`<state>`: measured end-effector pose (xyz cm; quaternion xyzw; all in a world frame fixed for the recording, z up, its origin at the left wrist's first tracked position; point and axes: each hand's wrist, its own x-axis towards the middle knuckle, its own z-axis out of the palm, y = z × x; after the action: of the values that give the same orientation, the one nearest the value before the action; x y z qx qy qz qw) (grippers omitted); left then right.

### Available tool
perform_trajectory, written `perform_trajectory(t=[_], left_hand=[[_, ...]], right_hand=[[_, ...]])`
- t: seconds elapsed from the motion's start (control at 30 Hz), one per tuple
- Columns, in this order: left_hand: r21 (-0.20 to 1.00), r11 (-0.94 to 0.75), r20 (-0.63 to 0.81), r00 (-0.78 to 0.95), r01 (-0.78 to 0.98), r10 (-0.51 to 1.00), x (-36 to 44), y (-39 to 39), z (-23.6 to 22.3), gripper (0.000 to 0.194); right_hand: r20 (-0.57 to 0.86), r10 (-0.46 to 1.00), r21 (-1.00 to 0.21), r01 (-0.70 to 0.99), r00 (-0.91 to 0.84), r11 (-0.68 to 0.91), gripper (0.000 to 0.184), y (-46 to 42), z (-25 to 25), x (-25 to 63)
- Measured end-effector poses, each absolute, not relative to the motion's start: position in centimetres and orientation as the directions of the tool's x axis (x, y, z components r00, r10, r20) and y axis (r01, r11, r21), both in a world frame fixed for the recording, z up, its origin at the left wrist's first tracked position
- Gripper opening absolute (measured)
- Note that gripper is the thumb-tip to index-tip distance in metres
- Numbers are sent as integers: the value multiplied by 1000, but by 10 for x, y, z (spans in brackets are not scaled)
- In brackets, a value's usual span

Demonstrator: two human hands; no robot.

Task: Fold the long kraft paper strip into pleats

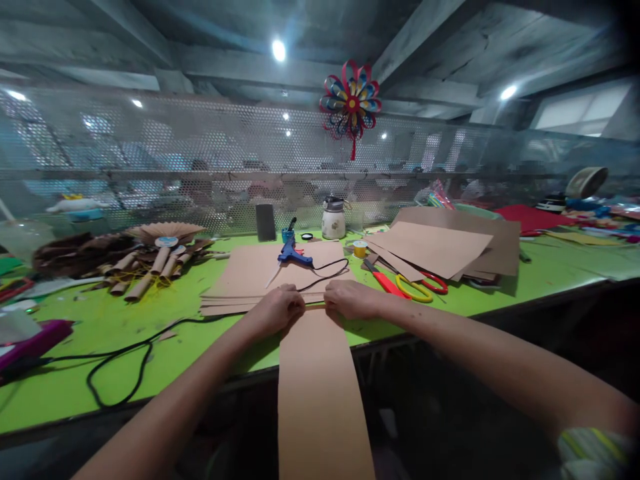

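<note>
The long, tan paper strip (323, 393) reaches past the near edge of the bright green tabletop (200, 363), its far end folded or creased, I cannot tell which, between the hands. The left hand (283, 308) pinches that end's left side with curled fingers; the right hand (349, 299) pinches its right side. Just beyond, a blue plastic glue gun (295, 256) rests on stacked tan paper sheets (245, 270).

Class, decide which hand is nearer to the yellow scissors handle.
Right. The right hand, at the brown strip, lies left of the yellow handle; the left hand, also at the strip, lies farther left.
</note>
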<state>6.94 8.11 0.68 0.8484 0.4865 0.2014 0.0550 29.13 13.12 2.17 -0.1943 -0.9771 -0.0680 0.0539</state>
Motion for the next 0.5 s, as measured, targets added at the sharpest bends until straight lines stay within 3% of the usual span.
perform_trajectory(t=[0.37,0.43,0.5], left_hand=[[78,-607,373,542,791,753,77,62,6,19],[107,-589,375,516,801,770,78,60,8,19],[220,-536,348,448,815,824,79,60,11,19]], right_hand=[[292,203,293,290,-935,911,11,122,5,293],[283,179,329,271,-942,904,13,120,5,294],[285,169,347,266,-943,899,15,119,3,294]])
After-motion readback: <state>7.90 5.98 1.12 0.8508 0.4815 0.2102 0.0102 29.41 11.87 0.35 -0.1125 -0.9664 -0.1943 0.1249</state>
